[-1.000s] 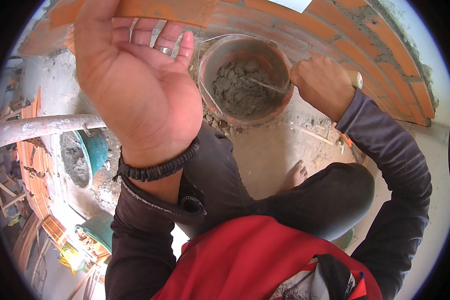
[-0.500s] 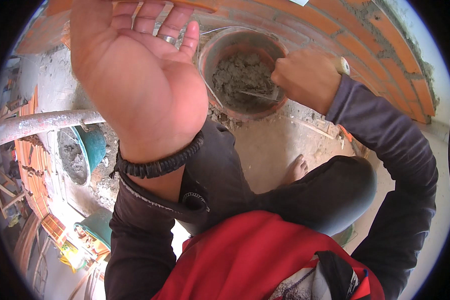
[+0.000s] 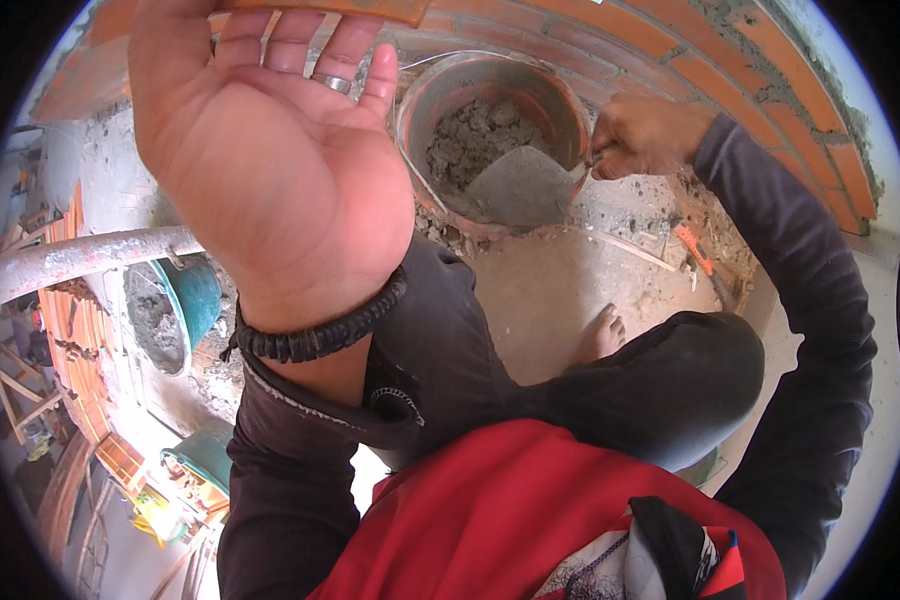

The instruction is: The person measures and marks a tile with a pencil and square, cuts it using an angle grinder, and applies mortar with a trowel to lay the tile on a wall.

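My left hand is palm up at upper left, its fingertips and thumb holding an orange brick that is cut off by the top edge; a ring and a dark bracelet are on it. My right hand grips a trowel, whose grey blade rests in the mortar inside an orange-rimmed bucket. The trowel's handle is mostly hidden by my fingers.
A curved-looking brick wall runs across the top and right. An orange-handled tool lies right of my bare foot. At left are a pale pole, a teal mortar bucket, stacked bricks and timber scraps.
My left hand and brick have risen slightly. My right hand has moved up and turned, so the trowel's blade now shows flat in the mortar at the bucket's lower right.
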The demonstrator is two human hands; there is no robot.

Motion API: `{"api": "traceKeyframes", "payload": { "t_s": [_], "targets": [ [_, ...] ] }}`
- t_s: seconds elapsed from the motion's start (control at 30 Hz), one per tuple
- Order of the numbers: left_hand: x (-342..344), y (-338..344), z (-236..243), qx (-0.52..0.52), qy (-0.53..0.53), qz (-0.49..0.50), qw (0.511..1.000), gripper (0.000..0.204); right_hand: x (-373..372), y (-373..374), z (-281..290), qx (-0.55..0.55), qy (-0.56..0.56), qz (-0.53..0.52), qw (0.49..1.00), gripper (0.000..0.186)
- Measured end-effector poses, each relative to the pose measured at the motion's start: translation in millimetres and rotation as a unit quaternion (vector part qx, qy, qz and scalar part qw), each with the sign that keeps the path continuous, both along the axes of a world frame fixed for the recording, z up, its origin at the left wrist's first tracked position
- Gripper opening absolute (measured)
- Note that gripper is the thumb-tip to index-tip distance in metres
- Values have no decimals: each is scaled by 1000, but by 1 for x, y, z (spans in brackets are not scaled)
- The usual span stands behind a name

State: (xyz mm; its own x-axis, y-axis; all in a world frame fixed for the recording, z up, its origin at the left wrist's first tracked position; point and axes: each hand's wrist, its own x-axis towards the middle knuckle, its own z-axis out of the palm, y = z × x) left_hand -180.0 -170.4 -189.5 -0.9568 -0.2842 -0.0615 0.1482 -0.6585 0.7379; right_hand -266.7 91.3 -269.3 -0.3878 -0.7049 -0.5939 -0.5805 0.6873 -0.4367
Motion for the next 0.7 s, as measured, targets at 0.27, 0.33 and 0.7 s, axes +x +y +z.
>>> {"api": "traceKeyframes", "payload": {
  "t_s": [0.27, 0.33, 0.7],
  "targets": [
    [-4, 19, 6, -29, -23, 36, 999, 53, 57, 61, -48, -96, -193, -310, 926, 37],
    [-4, 31, 11, -38, -37, 53, 997, 50, 78, 91, -63, -153, -219, -383, 884, 35],
    [-3, 66, 0, -125, -56, 5, 991, 40, 214, 176, -95, -495, -123, -611, 606, 32]
  ]
}}
